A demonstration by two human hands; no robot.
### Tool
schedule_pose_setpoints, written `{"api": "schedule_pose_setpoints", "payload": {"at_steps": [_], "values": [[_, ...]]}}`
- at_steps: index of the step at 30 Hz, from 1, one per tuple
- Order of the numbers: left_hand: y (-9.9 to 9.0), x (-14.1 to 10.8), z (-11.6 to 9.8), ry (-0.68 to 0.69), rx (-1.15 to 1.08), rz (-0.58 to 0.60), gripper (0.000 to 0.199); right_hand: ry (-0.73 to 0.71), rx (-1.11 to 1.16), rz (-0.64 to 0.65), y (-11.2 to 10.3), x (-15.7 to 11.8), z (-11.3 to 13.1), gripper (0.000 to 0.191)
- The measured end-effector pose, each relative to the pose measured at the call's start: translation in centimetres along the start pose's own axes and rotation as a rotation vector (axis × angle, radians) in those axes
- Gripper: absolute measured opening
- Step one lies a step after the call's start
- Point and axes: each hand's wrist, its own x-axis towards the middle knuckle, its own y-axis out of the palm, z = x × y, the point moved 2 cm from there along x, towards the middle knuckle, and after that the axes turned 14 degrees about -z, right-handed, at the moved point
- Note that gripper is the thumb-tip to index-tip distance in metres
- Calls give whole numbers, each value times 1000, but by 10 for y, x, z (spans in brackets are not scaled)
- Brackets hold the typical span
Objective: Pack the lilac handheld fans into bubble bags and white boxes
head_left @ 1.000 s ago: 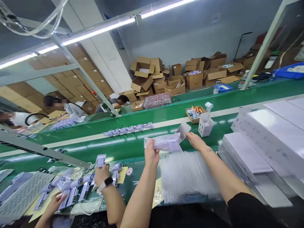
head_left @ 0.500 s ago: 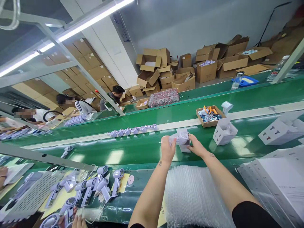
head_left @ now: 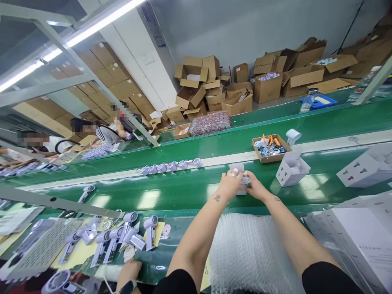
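A small white box stands on the green belt in front of me, its flap raised at the back. At its mouth is a handheld fan in bubble wrap, mostly covered by my fingers. My left hand is closed over the wrapped fan from above. On the other side, my right hand grips the box, its fingertips near the fan. Below my forearms lies a stack of bubble wrap sheets.
White boxes and a carton of parts stand on the right. Purple handheld fans line the belt's far side; more lie at left beside a co-worker's hand. Flat white boxes are piled at right.
My left hand has moved right and over the box, taking the wrapped fan down to its mouth. My right hand stays at the box. The co-worker's hand at lower left has shifted right.
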Motion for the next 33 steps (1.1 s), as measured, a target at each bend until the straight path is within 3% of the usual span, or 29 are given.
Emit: {"api": "schedule_pose_setpoints", "payload": {"at_steps": [5, 10, 13, 16, 19, 22, 25, 29, 33], "values": [[21, -28, -8, 14, 5, 4, 32, -32, -84, 56, -3, -2, 1, 66], [-6, -57, -30, -166, -109, -206, 29, 12, -180, 103, -4, 9, 6, 67], [-17, -99, -52, -287, -308, -227, 26, 52, -229, 131, -5, 17, 4, 67], [-19, -151, -76, -372, -544, -169, 21, 80, -270, 145, -5, 19, 5, 69], [-23, -201, -91, -547, -751, -108, 20, 85, -320, 113, -7, 10, 20, 72], [-27, -244, -100, -767, -940, -59, 18, 81, -402, -69, -17, -13, 46, 72], [-28, -279, -105, -989, -1080, -51, 21, 80, -429, -219, -30, -54, 70, 63], [-24, -313, -111, -1252, -1257, -175, 29, 160, -518, -78, -46, -125, 69, 57], [-21, -334, -119, -1418, -1451, -232, 33, 328, -688, 143, -65, -197, 34, 79]]}}
